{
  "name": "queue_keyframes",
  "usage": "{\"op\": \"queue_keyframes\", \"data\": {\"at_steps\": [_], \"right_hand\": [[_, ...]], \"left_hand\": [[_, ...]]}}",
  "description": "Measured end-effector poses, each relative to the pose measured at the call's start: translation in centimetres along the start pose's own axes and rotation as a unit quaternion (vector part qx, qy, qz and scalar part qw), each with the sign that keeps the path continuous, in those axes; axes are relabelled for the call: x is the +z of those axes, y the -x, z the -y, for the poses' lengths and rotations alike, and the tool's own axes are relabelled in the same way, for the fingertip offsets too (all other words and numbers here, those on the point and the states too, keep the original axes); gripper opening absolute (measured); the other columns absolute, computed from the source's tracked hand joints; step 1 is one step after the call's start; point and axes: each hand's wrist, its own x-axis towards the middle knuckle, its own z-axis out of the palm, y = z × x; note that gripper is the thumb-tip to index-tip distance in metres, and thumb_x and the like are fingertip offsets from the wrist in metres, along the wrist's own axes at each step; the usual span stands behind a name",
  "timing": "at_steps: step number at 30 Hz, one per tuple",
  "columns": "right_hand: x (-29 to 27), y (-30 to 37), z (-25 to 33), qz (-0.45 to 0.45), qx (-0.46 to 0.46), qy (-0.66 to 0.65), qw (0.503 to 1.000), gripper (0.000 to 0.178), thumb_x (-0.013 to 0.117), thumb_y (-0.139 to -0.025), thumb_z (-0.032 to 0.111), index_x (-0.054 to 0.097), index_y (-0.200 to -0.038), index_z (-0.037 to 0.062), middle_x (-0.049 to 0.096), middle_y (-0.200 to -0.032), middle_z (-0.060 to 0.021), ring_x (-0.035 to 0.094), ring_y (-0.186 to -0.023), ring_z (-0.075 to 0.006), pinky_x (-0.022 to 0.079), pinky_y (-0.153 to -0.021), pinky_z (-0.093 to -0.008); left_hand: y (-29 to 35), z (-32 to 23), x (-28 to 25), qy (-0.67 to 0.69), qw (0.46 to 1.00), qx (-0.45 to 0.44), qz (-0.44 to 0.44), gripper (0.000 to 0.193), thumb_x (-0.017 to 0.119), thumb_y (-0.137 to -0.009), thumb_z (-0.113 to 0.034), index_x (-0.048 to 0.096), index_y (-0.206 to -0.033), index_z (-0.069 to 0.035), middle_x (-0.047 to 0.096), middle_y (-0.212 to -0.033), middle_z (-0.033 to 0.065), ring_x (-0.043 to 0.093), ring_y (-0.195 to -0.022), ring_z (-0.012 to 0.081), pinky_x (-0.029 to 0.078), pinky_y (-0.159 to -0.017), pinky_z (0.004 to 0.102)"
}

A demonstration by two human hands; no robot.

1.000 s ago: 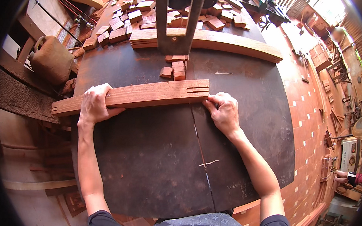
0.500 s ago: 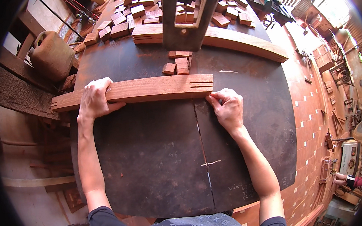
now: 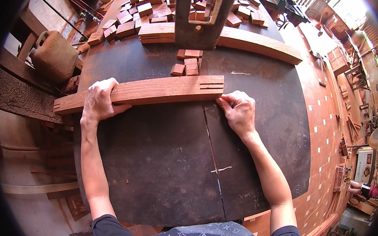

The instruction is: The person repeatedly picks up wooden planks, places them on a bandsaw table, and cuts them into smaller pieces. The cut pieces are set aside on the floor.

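One beam (image 3: 161,89) lies across the dark table (image 3: 157,159), apparently being steadied: left hand (image 3: 98,102) clasped over it, thumb in front; right hand (image 3: 240,111) curled at its right end, whether pinching I can't tell. Sliding it would need even pressure.

Over the worktop (image 3: 165,162), a hand can pass between the left forearm (image 3: 94,160) and the right forearm (image 3: 268,169), from the near edge up to the slotted wooden beam (image 3: 165,90). Toward the far edge, wood blocks (image 3: 191,67) and a metal bracket (image 3: 197,38) obstruct.
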Motion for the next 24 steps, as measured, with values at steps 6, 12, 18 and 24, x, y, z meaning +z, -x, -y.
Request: {"op": "queue_keyframes", "data": {"at_steps": [6, 12, 18, 24], "right_hand": [[0.17, 0.1, -0.14, -0.011, -0.01, 0.011, 1.0, 0.016, 0.09, -0.087, 0.013, 0.084, -0.097, 0.0011, 0.079, -0.09, -0.0157, 0.075, -0.082, -0.0303, 0.058, -0.079, -0.0391], [0.26, 0.13, -0.38, -0.015, -0.012, 0.017, 1.0, 0.017, 0.09, -0.087, 0.014, 0.084, -0.098, 0.0015, 0.08, -0.091, -0.0152, 0.075, -0.083, -0.0297, 0.058, -0.08, -0.0388], [0.74, 0.25, -0.56, -0.019, 0.004, -0.007, 1.0, 0.016, 0.087, -0.088, 0.018, 0.085, -0.097, 0.0049, 0.078, -0.088, -0.0144, 0.072, -0.086, -0.0344, 0.056, -0.084, -0.0446], [0.66, 0.12, -0.56, -0.022, -0.005, -0.002, 1.0, 0.017, 0.087, -0.088, 0.018, 0.085, -0.098, 0.0046, 0.078, -0.089, -0.0152, 0.073, -0.086, -0.0348, 0.056, -0.083, -0.0447]], "left_hand": [[0.19, 0.22, 0.25, 0.008, 1.0, -0.02, 0.012, 0.056, 0.102, -0.064, -0.03, 0.065, -0.097, -0.005, 0.073, -0.092, 0.019, 0.073, -0.092, 0.0415, 0.057, -0.083, 0.0482], [0.05, 0.09, 0.05, -0.005, 1.0, -0.015, 0.01, 0.058, 0.101, -0.066, -0.035, 0.064, -0.098, -0.005, 0.073, -0.092, 0.0181, 0.073, -0.092, 0.0417, 0.057, -0.083, 0.0483], [-0.02, 0.53, 0.18, -0.016, 1.0, -0.02, 0.016, 0.062, 0.101, -0.067, -0.046, 0.064, -0.099, -0.007, 0.073, -0.089, 0.0154, 0.073, -0.089, 0.0408, 0.058, -0.083, 0.0483], [-0.19, 0.63, 0.33, -0.022, 1.0, -0.012, 0.001, 0.063, 0.101, -0.066, -0.047, 0.064, -0.098, -0.007, 0.072, -0.086, 0.0144, 0.073, -0.087, 0.0403, 0.059, -0.082, 0.0479]]}}
